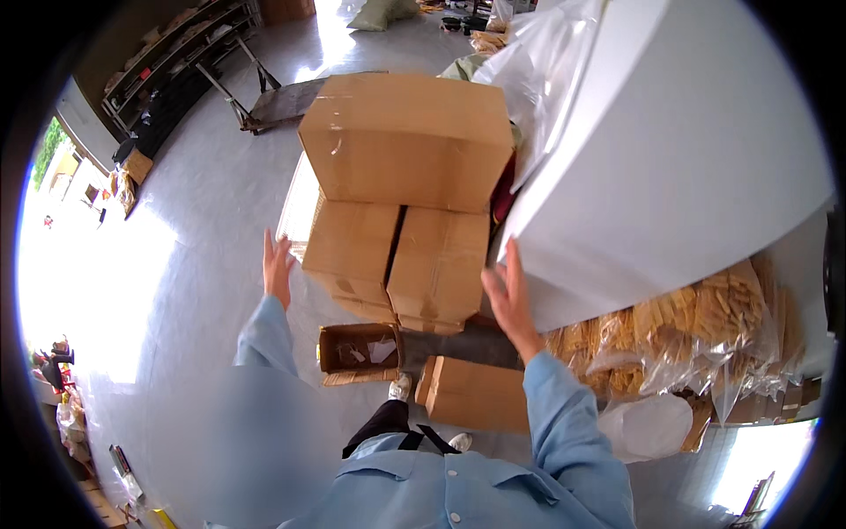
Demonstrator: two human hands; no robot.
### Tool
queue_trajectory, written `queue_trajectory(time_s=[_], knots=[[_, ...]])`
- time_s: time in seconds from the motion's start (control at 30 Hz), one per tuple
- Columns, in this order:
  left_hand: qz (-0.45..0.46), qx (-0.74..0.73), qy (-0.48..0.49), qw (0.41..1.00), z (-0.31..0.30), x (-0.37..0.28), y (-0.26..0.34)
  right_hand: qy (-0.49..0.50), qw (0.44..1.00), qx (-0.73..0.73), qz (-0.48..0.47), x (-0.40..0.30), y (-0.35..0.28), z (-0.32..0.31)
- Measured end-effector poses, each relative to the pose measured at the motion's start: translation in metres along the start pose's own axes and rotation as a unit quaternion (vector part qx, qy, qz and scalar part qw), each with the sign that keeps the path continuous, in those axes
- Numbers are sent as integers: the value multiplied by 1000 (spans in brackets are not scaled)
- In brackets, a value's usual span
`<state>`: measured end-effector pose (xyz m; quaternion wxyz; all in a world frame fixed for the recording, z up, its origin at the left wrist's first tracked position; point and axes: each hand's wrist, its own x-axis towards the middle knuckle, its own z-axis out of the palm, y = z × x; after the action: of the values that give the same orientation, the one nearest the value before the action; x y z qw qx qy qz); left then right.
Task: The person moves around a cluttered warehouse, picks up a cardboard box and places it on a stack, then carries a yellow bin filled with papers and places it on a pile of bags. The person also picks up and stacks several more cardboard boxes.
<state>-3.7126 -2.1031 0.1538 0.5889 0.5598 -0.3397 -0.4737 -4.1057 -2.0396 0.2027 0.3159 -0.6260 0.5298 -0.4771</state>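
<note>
Before me rises a stack of brown cardboard boxes. A wide cardboard box (410,139) lies on top toward the back, and two narrower boxes, the left one (353,241) and the right one (439,261), sit side by side in front with a dark gap between them. My left hand (277,268) is raised left of the stack, fingers apart, holding nothing. Off the stack's right side, my right hand (509,291) hangs in the air with spread fingers and nothing in it. What supports the stack is mostly hidden.
By my feet stand an open carton (360,350) with scraps inside and a closed cardboard box (482,393). A large white panel (661,152) rises at the right, above plastic bags of tan pieces (687,317). A flatbed cart (284,102) and shelves (172,59) stand farther back.
</note>
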Motion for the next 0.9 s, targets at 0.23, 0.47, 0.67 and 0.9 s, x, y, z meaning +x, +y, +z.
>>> queue_trajectory(time_s=[0.23, 0.47, 0.67, 0.9], knots=[[81, 51, -29, 995, 80, 162, 92, 158, 986, -39, 29, 186, 13, 13], [29, 49, -181, 982, 110, 229, 86, 168, 964, 77, 192, 233, 18, 1], [-51, 68, -180, 980, 81, 269, 79, 203, 970, -59, 124, 191, -1, 28], [-73, -6, -190, 979, -6, 252, 89, 190, 965, 149, 103, 84, -53, 74]])
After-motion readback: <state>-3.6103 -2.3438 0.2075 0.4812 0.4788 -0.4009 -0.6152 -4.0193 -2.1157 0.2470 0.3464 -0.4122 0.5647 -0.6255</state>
